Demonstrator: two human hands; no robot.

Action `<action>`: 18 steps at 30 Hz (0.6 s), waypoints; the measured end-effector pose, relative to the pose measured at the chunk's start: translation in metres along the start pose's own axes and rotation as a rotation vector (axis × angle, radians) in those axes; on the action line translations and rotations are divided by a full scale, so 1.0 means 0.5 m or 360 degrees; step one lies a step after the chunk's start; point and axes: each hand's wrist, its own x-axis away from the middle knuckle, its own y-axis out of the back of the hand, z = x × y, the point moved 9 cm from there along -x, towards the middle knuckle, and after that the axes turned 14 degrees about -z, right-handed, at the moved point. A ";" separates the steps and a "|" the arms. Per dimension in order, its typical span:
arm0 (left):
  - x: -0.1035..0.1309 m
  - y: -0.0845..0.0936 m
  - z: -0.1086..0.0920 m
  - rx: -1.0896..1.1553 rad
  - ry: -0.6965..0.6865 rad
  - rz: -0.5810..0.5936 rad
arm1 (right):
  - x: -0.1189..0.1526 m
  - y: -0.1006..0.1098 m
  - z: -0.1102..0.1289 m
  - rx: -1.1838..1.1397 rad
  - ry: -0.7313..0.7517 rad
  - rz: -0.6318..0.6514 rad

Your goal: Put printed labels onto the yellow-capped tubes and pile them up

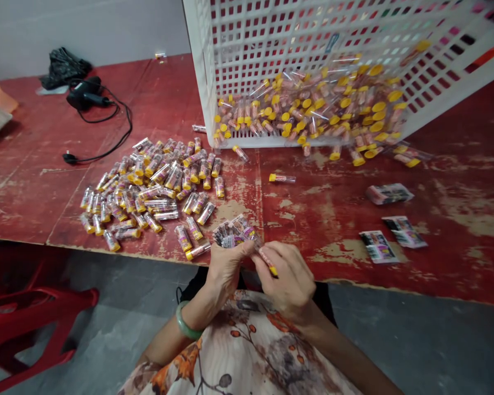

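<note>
At the table's front edge my left hand (226,267) is closed on printed wrappers (235,231), which fan out above its thumb. Touching it on the right, my right hand (288,274) grips a clear tube (267,260) with a yellow cap pointing down toward me. The tube's upper end meets the wrappers by my left thumb. Left of my hands lies a pile of wrapped tubes (156,186) with yellow caps. One loose tube (282,179) rests on the table beyond my hands.
A white basket (209,82) lies tipped on the red table (333,214), yellow-capped tubes spilling from it. Wrapper stacks (389,193) sit at the right. A black corded tool (86,94) and a black bag (66,67) are back left. A red stool (37,312) stands below left.
</note>
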 end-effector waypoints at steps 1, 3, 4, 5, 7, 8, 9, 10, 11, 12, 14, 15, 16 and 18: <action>0.002 -0.002 0.002 -0.0006 0.0005 0.0020 | -0.004 0.000 -0.018 -0.0077 -0.0197 -0.0012; 0.008 -0.008 0.003 -0.0036 0.0025 0.0062 | -0.004 -0.011 -0.054 -0.0253 -0.0594 0.0039; 0.010 -0.011 0.003 -0.0062 0.0043 0.0086 | -0.004 -0.017 -0.063 -0.0325 -0.0695 0.0071; 0.012 -0.014 0.002 -0.0085 0.0055 0.0100 | -0.007 -0.019 -0.065 -0.0378 -0.0702 0.0078; 0.010 -0.013 -0.005 -0.0111 0.0068 0.0088 | -0.017 -0.015 -0.052 -0.0450 -0.0528 0.0077; 0.007 -0.009 -0.009 -0.0118 0.0072 0.0064 | -0.018 -0.015 -0.046 -0.0471 -0.0436 0.0130; 0.004 -0.005 -0.014 -0.0115 0.0066 0.0042 | -0.016 -0.019 -0.041 -0.0492 -0.0369 0.0225; 0.000 -0.003 -0.019 -0.0106 0.0056 0.0031 | -0.011 -0.023 -0.040 -0.0516 -0.0336 0.0335; -0.002 -0.001 -0.022 -0.0097 0.0052 0.0037 | -0.006 -0.025 -0.042 -0.0534 -0.0328 0.0422; -0.003 -0.002 -0.022 -0.0093 0.0055 0.0055 | -0.003 -0.023 -0.047 -0.0536 -0.0340 0.0453; -0.002 -0.003 -0.019 -0.0091 0.0071 0.0080 | -0.004 -0.009 -0.059 -0.0501 -0.0375 0.0365; 0.000 -0.004 -0.015 -0.0100 0.0088 0.0086 | -0.006 -0.002 -0.064 -0.0463 -0.0386 0.0291; 0.004 -0.006 -0.010 -0.0115 0.0103 0.0098 | -0.008 0.003 -0.066 -0.0414 -0.0384 0.0220; 0.014 -0.014 -0.005 -0.0129 0.0110 0.0148 | -0.015 0.010 -0.061 -0.0328 -0.0336 0.0091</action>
